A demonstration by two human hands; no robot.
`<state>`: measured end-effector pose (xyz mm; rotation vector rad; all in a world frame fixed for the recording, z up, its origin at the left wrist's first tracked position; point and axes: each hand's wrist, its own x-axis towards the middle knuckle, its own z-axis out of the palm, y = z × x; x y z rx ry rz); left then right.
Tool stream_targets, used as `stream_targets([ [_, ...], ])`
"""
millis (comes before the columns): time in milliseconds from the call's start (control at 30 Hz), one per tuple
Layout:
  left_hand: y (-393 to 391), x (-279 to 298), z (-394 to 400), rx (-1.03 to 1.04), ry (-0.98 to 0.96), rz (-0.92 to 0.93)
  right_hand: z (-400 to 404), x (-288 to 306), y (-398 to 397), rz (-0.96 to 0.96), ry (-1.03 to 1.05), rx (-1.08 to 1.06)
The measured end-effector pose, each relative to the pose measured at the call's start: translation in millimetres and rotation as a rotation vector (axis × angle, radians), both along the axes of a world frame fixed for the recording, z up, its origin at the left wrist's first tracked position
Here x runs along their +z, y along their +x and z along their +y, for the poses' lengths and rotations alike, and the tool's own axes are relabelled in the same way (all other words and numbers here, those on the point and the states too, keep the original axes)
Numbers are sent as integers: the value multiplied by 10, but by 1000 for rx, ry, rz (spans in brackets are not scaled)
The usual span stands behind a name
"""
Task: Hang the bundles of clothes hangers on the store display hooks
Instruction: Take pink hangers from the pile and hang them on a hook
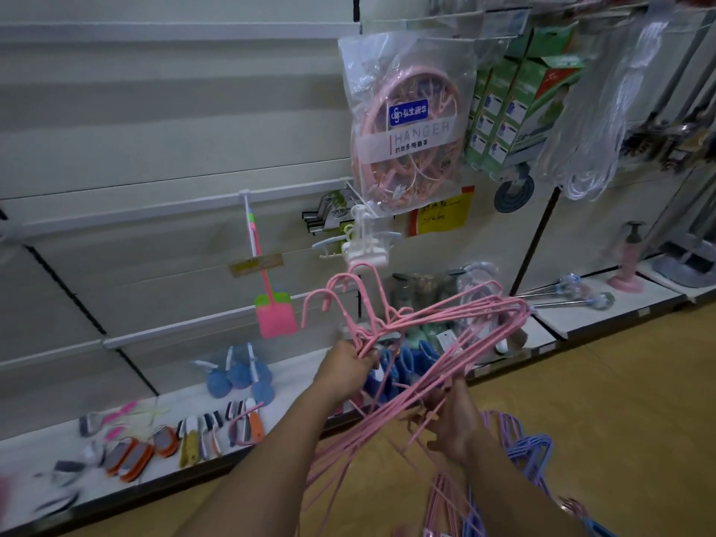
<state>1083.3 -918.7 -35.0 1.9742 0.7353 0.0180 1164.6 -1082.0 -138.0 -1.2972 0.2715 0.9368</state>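
Pink wire hangers (426, 343) are gripped by both the left hand (348, 362) and right hand (449, 416). White shelf (294, 375) below holds brushes (201, 432); tan floor (620, 381) lies right.

The left fingers (366, 356) curl behind the pink hangers (445, 343), so their tips are hidden. The right fingers (434, 406) are tangled among the wires and partly covered. Purple hangers (519, 443) and blue hangers (592, 525) run off the bottom edge. The yellow note (445, 215) is too blurred to read. The bag (407, 122) hides its hook. Shelf (116, 478) goods at the lower left are smeared.
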Motion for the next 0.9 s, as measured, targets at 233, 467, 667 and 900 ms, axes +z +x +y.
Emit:
stream_targets([
  [233,-231,-40,331,133,44,-3,399,166,-231,-62,-93,143],
  [467,-800,-195,877,290,22,18,1004,288,-731,-178,-218,459],
  [667,-1413,-296,1454,484,48,70,1632,330,-1322,-241,-205,623],
  [900,-2278,-513,2033,638,44,98,2422,372,-2074,-354,-317,791],
])
